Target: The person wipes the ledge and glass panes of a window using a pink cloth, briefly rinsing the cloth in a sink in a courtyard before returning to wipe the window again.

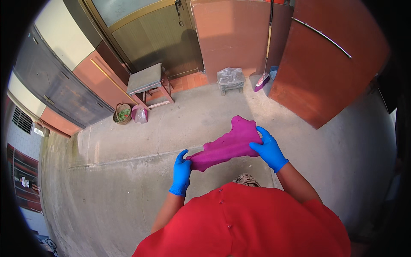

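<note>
Stretched between my hands is a magenta piece of leather-like or cloth material (224, 146) with an uneven, wavy outline. Blue gloves cover both hands. My left hand (181, 173) pinches its narrow lower-left end, the index finger raised a little. At the broader right end, my right hand (270, 150) grips the edge between thumb and fingers. The piece hangs in the air in front of my red shirt (244, 221), above the concrete ground (112, 192). Fingertips behind the material are hidden.
A cloth-topped stool (146, 80) stands by a brown door (157, 38). Near it are a wicker basket (122, 114) of green leaves and a pink dustpan (140, 114). Farther right are a plastic-covered low stool (231, 80), a broom (262, 81) and a reddish-brown panel with a metal handle (327, 67).
</note>
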The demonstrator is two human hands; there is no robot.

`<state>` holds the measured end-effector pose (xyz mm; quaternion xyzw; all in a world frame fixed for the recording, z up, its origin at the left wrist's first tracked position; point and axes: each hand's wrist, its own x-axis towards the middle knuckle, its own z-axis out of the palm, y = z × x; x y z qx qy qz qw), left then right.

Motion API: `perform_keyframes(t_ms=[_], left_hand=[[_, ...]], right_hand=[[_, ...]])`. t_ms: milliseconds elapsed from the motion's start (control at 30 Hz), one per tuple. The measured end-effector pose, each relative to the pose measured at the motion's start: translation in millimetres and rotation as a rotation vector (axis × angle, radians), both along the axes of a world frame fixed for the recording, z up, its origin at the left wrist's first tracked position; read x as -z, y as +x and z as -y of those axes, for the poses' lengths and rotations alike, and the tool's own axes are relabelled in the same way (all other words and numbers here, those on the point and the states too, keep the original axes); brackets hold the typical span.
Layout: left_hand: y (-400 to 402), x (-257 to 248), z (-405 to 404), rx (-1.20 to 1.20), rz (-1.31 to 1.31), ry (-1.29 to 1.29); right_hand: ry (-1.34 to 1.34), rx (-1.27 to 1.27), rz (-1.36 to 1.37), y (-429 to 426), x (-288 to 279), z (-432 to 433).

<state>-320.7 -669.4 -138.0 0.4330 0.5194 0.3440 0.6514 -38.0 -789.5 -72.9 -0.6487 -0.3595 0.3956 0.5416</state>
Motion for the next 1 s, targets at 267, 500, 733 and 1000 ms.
perform_keyframes(t_ms=[267, 500, 733, 1000], left_hand=[[129.9, -54.7, -138.4, 0.505, 0.000, 0.177], [209.1, -73.0, -249.2, 0.447, -0.637, 0.837], [309.5, -118.5, -378.9, 0.340, -0.040, 0.503], [449.3, -188.6, -497.8, 0.469, 0.341, 0.477]], right_hand=[[-0.076, -0.088, 0.295, 130.7, -17.4, -85.4], [-0.065, -0.019, 0.810, 235.3, -31.0, -198.7], [0.140, -0.017, 0.394, 287.4, -73.2, -372.4], [0.261, -0.428, 0.006, 313.4, -150.3, -532.1]])
